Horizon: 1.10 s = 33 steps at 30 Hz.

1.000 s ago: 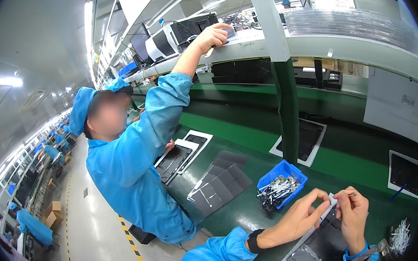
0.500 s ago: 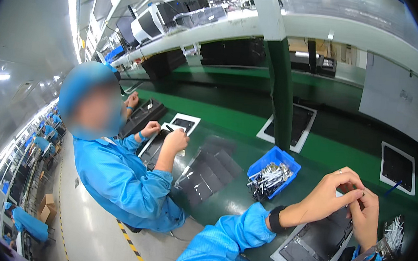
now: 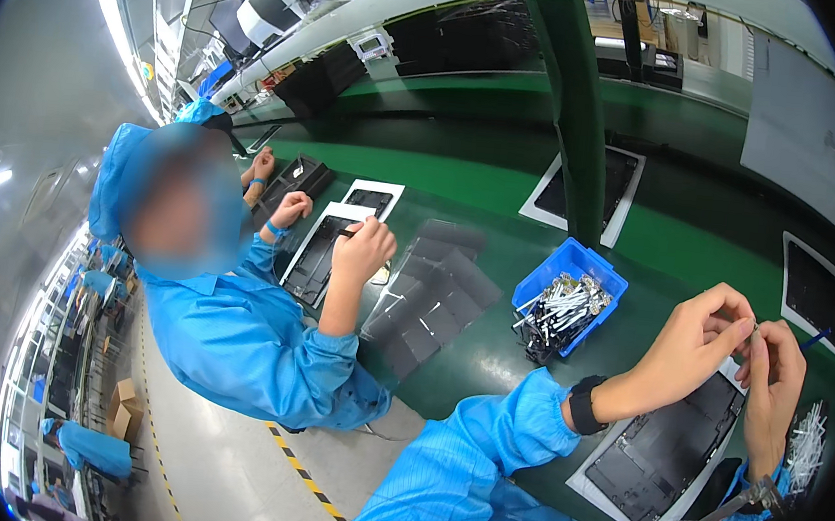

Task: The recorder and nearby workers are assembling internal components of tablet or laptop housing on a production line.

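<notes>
My left hand (image 3: 696, 343), with a black band at its wrist, and my right hand (image 3: 775, 390) meet fingertip to fingertip above the right side of the bench. Both are closed in a pinch around something tiny that I cannot make out. Beneath them a flat black device panel (image 3: 666, 450) lies on a white sheet (image 3: 590, 476); my hands hide its upper right corner. To the left stands a blue bin (image 3: 620, 285) heaped with small white-and-black strip-like parts (image 3: 566, 303). More white strips (image 3: 806, 449) lie in a pile beyond my right hand.
A co-worker (image 3: 230, 333) in blue handles a black panel (image 3: 315, 259) at the left. Dark translucent sheets (image 3: 434, 302) lie between us. A green post (image 3: 576, 125) rises behind the bin. More black panels on white sheets (image 3: 626, 210) rest along the far green strip.
The whole view has shifted a little. My hands stay pinched together over the panel, with only slight movement of the fingers.
</notes>
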Tool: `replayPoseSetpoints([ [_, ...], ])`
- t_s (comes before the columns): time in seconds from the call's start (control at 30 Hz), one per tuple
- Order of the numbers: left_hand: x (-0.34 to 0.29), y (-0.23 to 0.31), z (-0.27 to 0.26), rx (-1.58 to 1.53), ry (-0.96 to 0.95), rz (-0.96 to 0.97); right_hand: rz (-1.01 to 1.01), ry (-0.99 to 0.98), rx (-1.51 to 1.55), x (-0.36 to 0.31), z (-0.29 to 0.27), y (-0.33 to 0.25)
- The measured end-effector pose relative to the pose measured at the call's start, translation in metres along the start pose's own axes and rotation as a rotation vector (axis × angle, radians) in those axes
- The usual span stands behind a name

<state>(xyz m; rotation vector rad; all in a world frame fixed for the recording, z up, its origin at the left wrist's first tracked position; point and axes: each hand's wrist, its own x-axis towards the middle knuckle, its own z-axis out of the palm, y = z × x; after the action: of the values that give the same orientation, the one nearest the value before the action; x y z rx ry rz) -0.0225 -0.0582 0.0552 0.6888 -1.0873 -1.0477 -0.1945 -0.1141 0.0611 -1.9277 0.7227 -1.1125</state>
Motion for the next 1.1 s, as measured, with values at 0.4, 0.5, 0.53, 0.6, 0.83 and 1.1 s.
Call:
replayPoseSetpoints([
  [0.4, 0.0, -0.012, -0.002, 0.025, 0.04, -0.032, -0.147, -0.054, -0.237, 0.002, -0.003, -0.001],
  [0.5, 0.001, -0.014, -0.001, 0.122, 0.068, 0.055, -0.133, -0.06, -0.248, 0.003, -0.003, 0.008],
  [0.53, 0.001, -0.014, -0.001, 0.122, 0.078, 0.047, -0.103, -0.058, -0.194, 0.005, -0.003, 0.01],
  [0.6, 0.004, -0.014, -0.002, 0.089, 0.053, 0.0, -0.049, -0.062, -0.131, 0.007, -0.005, 0.013],
  [0.83, -0.009, -0.008, 0.004, 0.184, 0.185, 0.074, 0.067, -0.05, -0.016, -0.002, -0.003, 0.009],
  [1.1, -0.009, -0.011, 0.007, 0.194, 0.125, 0.251, 0.102, -0.039, 0.005, -0.005, -0.004, 0.009],
])
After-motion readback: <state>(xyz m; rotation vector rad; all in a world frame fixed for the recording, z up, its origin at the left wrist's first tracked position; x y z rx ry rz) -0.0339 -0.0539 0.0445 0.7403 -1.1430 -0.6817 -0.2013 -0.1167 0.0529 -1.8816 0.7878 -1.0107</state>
